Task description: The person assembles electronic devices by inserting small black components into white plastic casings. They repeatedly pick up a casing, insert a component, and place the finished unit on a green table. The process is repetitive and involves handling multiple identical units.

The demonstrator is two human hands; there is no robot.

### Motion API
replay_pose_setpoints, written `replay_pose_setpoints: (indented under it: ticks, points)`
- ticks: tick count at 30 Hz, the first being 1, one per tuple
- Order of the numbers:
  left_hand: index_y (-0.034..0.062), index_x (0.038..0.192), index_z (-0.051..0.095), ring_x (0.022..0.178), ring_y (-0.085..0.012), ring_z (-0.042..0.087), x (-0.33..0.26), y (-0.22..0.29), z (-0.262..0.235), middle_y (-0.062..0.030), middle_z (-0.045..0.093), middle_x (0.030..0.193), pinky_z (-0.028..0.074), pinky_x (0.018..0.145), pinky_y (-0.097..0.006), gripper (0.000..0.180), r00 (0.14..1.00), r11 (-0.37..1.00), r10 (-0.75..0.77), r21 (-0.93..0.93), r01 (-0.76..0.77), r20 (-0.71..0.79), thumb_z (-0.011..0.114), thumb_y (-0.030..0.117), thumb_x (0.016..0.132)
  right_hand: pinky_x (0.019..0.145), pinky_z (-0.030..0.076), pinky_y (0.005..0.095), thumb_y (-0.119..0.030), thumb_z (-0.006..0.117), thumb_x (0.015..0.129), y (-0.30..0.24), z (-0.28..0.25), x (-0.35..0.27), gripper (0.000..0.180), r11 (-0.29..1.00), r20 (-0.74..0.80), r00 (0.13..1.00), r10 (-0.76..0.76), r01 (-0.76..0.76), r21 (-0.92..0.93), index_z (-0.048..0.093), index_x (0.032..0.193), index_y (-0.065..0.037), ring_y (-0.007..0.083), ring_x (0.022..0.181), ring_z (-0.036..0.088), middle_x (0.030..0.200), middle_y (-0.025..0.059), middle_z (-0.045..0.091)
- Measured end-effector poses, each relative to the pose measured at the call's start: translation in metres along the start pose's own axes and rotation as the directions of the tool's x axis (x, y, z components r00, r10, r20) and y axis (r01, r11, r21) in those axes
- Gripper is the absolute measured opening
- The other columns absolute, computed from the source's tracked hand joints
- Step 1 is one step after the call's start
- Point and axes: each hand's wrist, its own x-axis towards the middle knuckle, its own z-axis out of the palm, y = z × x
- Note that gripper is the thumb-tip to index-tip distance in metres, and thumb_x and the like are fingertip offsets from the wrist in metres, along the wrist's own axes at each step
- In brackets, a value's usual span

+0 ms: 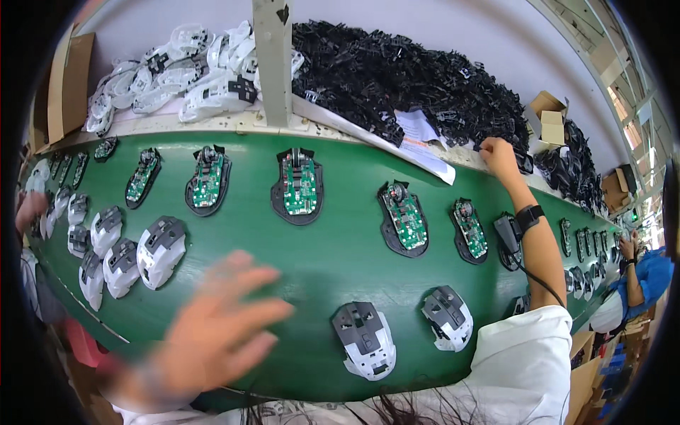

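My left hand [219, 326] hovers blurred over the near edge of the green belt [333, 262], fingers spread and holding nothing. My right hand [499, 157] reaches across the belt to the edge of a heap of black plastic parts [397, 78]; its fingertips curl into the heap, so any grip is hidden. A black wrist strap [529, 216] with a cord sits on that forearm. Two white and grey mouse shells [365, 338] [448, 317] lie nearest me. Black mouse bases with green circuit boards [299, 185] [404, 217] run in a row along the belt's far side.
Several grey-white shells [134, 255] cluster at the left. White shells [184, 78] are piled on the back shelf beside a grey post [273, 64]. A paper sheet [418, 138] and cardboard boxes [549, 117] lie by the black heap. A person in blue [641, 280] works at the right.
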Motion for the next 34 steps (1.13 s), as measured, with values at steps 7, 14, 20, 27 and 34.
replay_pose_setpoints:
  ticks: [7, 14, 20, 27, 34]
  points:
    - [0.0084, 0.12, 0.056, 0.124, -0.0334, 0.043, -0.061, -0.081, -0.011, -0.0152, 0.049, 0.128, 0.031, 0.105, -0.038, 0.061, 0.801, 0.847, -0.488, 0.035, 0.531, -0.347, 0.07, -0.002, 0.062, 0.063, 0.046, 0.0355, -0.006, 0.069, 0.07, -0.048, -0.017, -0.021, 0.015, 0.996, -0.108, 0.992, -0.063, 0.069, 0.053, 0.058, 0.077, 0.001, 0.0283, 0.065, 0.06, 0.069, 0.0147, 0.06]
    - [-0.0049, 0.129, 0.045, 0.107, -0.0201, 0.057, -0.027, -0.054, -0.02, -0.0146, 0.055, 0.123, 0.044, 0.093, -0.03, 0.048, 0.825, 0.439, -0.55, -0.886, 0.15, -0.132, 0.055, 0.017, 0.088, 0.062, 0.044, 0.0216, 0.0, 0.066, 0.077, -0.2, -0.084, -0.093, 0.008, 0.773, -0.101, 0.97, -0.221, 0.238, 0.588, 0.062, 0.083, 0.002, 0.0074, 0.072, 0.054, 0.081, 0.0032, 0.06]
    - [0.002, 0.138, 0.037, 0.11, -0.0181, 0.057, 0.03, -0.038, 0.012, -0.0097, 0.052, 0.129, 0.046, 0.093, -0.034, 0.058, 0.963, -0.138, -0.145, -0.969, 0.207, 0.226, 0.041, 0.041, 0.096, 0.064, 0.05, 0.0338, 0.005, 0.069, 0.069, -0.314, -0.075, -0.139, 0.029, 0.359, -0.333, 0.59, -0.736, 0.757, 0.546, 0.061, 0.096, -0.002, 0.027, 0.075, 0.061, 0.083, 0.0108, 0.063]
    - [0.0051, 0.14, 0.032, 0.11, -0.0162, 0.053, 0.032, -0.036, 0.028, -0.0065, 0.05, 0.125, 0.045, 0.09, -0.031, 0.055, 0.966, -0.152, -0.154, -0.971, 0.184, 0.207, 0.055, 0.018, 0.091, 0.059, 0.046, 0.029, 0.005, 0.074, 0.066, -0.325, -0.056, -0.14, 0.027, 0.426, -0.32, 0.56, -0.764, 0.811, 0.401, 0.063, 0.089, -0.005, 0.0203, 0.071, 0.055, 0.08, 0.0042, 0.064]
    - [0.0063, 0.14, 0.032, 0.118, -0.0188, 0.049, 0.029, -0.04, 0.025, -0.0067, 0.048, 0.129, 0.045, 0.094, -0.033, 0.06, 0.951, -0.119, -0.206, -0.97, 0.211, 0.232, 0.061, 0.016, 0.088, 0.061, 0.046, 0.0276, 0.007, 0.075, 0.067, -0.318, -0.057, -0.145, 0.042, 0.366, -0.387, 0.51, -0.768, 0.846, 0.389, 0.056, 0.103, -0.002, 0.0184, 0.071, 0.055, 0.081, 0.0059, 0.068]
